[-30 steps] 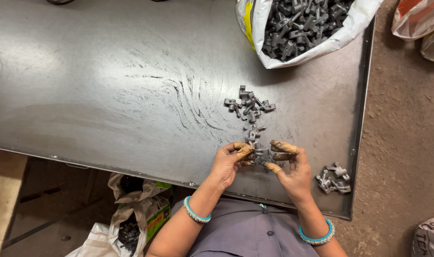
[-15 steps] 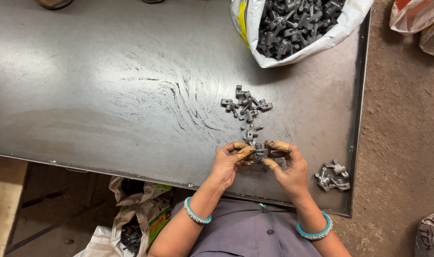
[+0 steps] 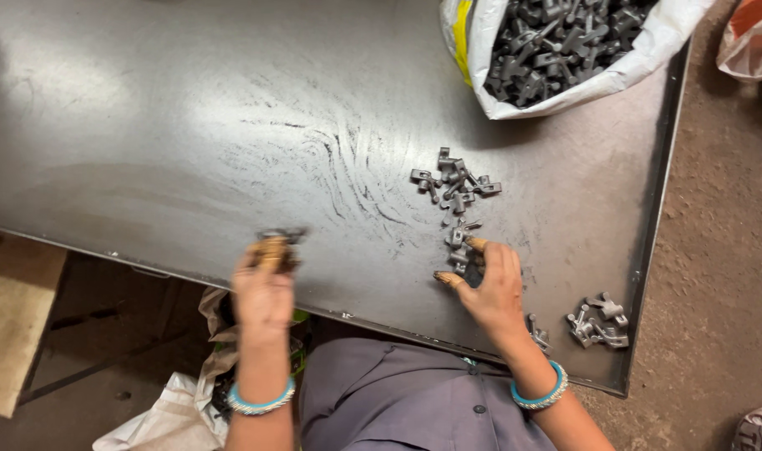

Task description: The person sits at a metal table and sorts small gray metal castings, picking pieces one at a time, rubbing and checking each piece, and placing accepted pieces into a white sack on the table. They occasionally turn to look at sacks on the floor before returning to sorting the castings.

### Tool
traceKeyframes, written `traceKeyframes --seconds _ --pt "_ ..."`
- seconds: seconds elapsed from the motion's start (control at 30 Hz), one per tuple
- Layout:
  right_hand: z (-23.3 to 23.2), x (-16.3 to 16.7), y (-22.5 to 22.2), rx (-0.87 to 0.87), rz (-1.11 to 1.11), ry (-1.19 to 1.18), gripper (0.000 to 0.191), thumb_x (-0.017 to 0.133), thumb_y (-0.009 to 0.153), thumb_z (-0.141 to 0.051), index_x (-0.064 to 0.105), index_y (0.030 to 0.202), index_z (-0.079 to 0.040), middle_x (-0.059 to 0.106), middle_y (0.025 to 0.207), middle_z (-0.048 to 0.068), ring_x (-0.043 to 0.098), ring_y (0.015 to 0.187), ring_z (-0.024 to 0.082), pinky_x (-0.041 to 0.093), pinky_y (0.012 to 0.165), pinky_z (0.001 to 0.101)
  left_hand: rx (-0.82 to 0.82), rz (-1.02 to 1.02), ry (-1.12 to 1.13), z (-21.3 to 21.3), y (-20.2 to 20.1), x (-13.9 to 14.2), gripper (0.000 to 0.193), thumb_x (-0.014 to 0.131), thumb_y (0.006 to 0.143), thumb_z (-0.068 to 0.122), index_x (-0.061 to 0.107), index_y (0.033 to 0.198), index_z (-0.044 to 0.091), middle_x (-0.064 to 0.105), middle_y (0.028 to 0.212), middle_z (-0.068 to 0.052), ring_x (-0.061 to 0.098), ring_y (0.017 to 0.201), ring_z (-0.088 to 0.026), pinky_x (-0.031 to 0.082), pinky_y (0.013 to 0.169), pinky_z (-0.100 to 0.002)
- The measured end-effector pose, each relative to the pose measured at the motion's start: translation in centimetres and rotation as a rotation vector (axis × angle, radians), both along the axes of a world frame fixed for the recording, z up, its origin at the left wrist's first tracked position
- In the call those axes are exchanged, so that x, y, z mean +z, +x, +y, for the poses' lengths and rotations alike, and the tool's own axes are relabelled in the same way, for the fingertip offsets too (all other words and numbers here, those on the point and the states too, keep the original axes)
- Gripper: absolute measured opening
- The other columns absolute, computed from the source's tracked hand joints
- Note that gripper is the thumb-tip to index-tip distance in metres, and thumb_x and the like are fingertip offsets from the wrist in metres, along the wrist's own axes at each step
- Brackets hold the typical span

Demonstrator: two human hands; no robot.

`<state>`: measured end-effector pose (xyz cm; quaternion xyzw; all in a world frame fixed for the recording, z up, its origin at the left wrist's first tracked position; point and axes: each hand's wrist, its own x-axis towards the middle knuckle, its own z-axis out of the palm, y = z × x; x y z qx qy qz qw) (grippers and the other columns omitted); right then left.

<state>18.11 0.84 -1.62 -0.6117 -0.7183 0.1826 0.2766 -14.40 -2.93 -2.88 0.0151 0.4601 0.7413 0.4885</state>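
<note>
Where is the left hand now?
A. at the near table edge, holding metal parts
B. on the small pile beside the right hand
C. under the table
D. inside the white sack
A: the left hand grips metal parts at the table edge, apart from the right hand.

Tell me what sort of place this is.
Probably a small metalworking workshop or sorting station. A dark steel worktable carries loose grey metal parts, a white sack is full of the same parts, and the floor is bare dirt.
</note>
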Motion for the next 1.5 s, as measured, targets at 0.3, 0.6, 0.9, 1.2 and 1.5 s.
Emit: traceKeyframes --seconds 0.3,0.6,0.9,1.2,1.5 --pt "0.1 -1.0 0.8 -0.033 0.052 -0.166 0.042 0.085 0.074 -0.005 0.066 0.112 -0.005 0.067 0.104 0.011 0.061 0.096 0.029 0.053 0.082 0.0387 0.64 0.201 0.112 -8.6 -12.9 2.2 0.015 0.079 0.109 0.01 0.07 0.118 0.003 0.072 0.106 -0.01 0.07 0.094 -0.021 0.059 0.083 -0.034" --pt "0.5 -2.6 4.6 -0.081 1.394 -0.753 0.034 0.075 0.089 0.001 0.06 0.119 -0.002 0.07 0.104 0.012 0.069 0.092 0.019 0.058 0.082 0.0346 0.942 -0.121 -0.114 -8.8 -14.0 -0.7 0.027 0.086 0.093 0.017 0.073 0.11 0.0 0.074 0.109 -0.011 0.076 0.093 -0.023 0.067 0.082 -0.034" --pt "0.4 -1.8 5.3 -0.156 1.502 -0.915 0.034 0.073 0.09 -0.011 0.062 0.121 -0.003 0.073 0.103 0.015 0.071 0.086 0.025 0.059 0.073 0.0379 0.846 0.059 -0.344 -6.7 -11.8 -1.1 0.021 0.082 0.091 0.017 0.072 0.109 0.011 0.067 0.094 -0.001 0.065 0.082 -0.014 0.062 0.076 -0.031" --pt "-0.2 -1.3 5.8 -0.061 1.42 -0.824 0.032 0.074 0.091 -0.009 0.064 0.12 0.0 0.073 0.106 0.013 0.071 0.089 0.024 0.06 0.079 0.0385 0.644 0.604 -0.092 -2.2 -10.8 1.2 0.019 0.078 0.102 0.019 0.07 0.112 0.005 0.074 0.1 -0.003 0.067 0.084 -0.012 0.051 0.069 -0.025" --pt "-0.3 -1.9 6.3 -0.13 1.5 -0.875 0.034 0.07 0.094 -0.018 0.067 0.12 0.004 0.071 0.093 0.009 0.069 0.079 0.019 0.06 0.07 0.0362 0.383 0.69 -0.095 2.9 -5.5 0.6 0.013 0.072 0.097 0.008 0.073 0.11 0.004 0.074 0.105 -0.008 0.073 0.088 -0.014 0.066 0.076 -0.033"
